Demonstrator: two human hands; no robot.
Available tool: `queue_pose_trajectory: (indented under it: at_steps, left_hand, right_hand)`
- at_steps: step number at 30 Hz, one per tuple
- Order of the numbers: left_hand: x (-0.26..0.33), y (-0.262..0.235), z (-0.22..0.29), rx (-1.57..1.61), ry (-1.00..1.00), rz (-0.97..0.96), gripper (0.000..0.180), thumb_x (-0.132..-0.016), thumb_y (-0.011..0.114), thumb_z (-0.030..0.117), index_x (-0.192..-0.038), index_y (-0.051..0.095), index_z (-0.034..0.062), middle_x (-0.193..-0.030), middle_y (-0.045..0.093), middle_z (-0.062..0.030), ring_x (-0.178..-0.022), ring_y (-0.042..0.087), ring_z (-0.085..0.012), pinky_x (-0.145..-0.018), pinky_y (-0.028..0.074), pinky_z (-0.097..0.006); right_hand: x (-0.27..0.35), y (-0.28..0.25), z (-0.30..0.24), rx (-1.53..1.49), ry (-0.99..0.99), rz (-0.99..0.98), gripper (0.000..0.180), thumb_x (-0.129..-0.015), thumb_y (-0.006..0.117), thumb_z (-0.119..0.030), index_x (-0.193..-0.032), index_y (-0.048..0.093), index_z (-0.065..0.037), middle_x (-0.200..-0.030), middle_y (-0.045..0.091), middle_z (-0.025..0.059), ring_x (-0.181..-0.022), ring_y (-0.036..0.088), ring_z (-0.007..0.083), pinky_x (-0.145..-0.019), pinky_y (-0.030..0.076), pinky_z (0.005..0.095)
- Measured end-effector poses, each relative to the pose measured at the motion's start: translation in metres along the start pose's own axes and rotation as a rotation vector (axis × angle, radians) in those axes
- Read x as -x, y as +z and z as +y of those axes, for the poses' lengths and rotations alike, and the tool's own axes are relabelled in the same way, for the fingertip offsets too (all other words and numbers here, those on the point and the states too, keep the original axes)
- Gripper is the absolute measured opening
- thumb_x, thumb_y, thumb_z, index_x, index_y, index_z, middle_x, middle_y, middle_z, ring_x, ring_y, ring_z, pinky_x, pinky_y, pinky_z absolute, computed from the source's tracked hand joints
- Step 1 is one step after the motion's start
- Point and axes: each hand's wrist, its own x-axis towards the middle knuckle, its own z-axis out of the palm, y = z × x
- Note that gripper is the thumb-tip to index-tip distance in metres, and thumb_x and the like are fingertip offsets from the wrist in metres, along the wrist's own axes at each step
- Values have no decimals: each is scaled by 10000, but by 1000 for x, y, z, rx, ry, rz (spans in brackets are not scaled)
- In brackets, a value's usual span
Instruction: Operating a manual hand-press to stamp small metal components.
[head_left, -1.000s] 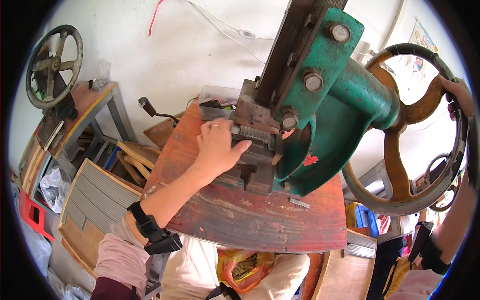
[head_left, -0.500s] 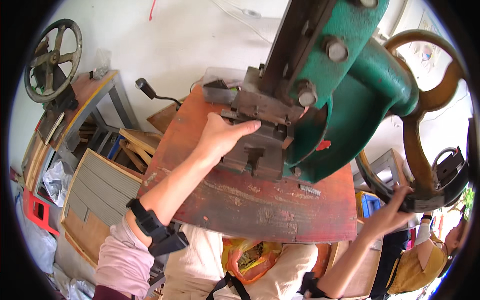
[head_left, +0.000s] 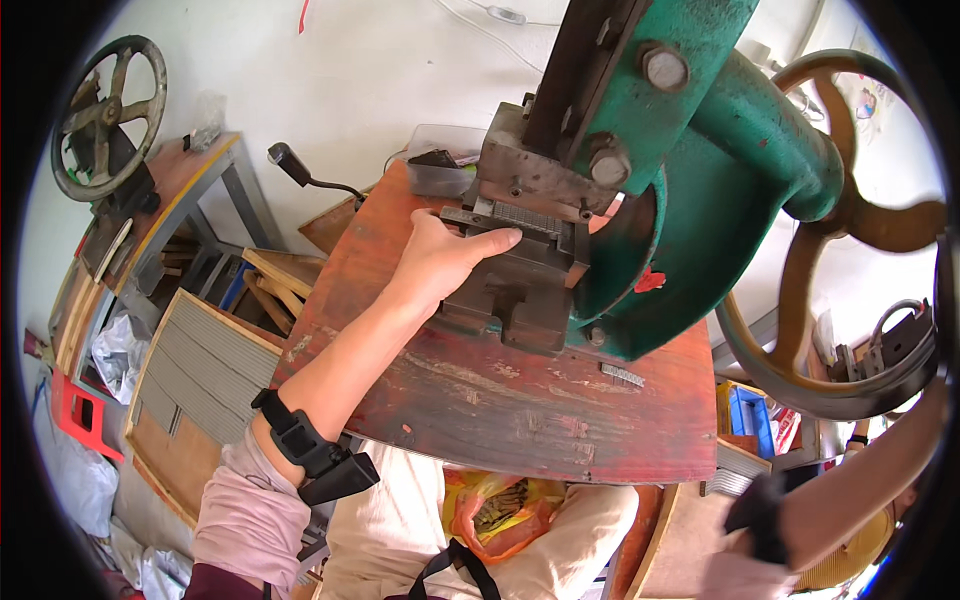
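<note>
At the green hand press [head_left: 740, 220], my left hand [head_left: 445, 255] grips the left side of the dark steel die block [head_left: 535, 315]. Its thumb lies stretched along the block's front upper edge, while the other fingers curl out of sight behind the left end. A grey ridged metal strip [head_left: 525, 218] lies in the die, below the raised upper block [head_left: 520, 155]. My right hand [head_left: 940, 385] is at the far right rim of the view, beside the brown handwheel [head_left: 800, 290]; its fingers are hidden there, and only the forearm shows well.
A small ridged strip [head_left: 622, 375] lies on the worn red table [head_left: 480, 420]. Behind stands a clear plastic box [head_left: 440, 180]. At left is a wooden tray of grey strips [head_left: 210, 355]. On my lap sits an orange-yellow bag of small pieces [head_left: 505, 515]. Another person is partly visible at right.
The handwheel has turned and the upper block has risen, uncovering the ridged strip in the die. My right hand has swung up and right to the view's edge. My left hand stays in place.
</note>
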Motion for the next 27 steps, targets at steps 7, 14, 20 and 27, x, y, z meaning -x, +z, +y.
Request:
queue_pose_trajectory:
  at_steps: [7,14,20,27]
  left_hand:
    - [3,-4,0,13,101,-82,444,-742,783,217,-1059,606,-39,-994,661,-116,-922,605,-150,-836,458,-302]
    - [2,0,0,115,74,-39,733,-679,833,251,-1062,372,-171,-929,596,-163,-834,598,-155,-701,490,-250]
    - [3,-2,2,144,65,-90,820,-671,839,253,-1123,305,-174,-972,594,-190,-859,605,-183,-740,492,-269]
    - [0,-1,-5,92,62,-30,823,-692,825,271,-1197,319,-137,-1055,580,-181,-975,586,-204,-848,474,-307]
  right_hand:
    - [116,34,116,-423,-68,277,169,-877,601,-73,-1011,540,11,-654,499,31,-632,509,125,-662,468,281]
    - [-12,-51,60,35,-18,101,329,-857,671,-270,-727,523,-7,-594,431,16,-491,393,107,-433,337,257]
    - [67,21,50,-137,96,472,320,-865,650,-371,-922,590,-62,-595,470,-17,-542,427,68,-520,352,219]
    - [119,37,124,-286,-51,361,245,-882,603,-125,-1016,452,15,-761,550,74,-671,535,115,-654,478,260]
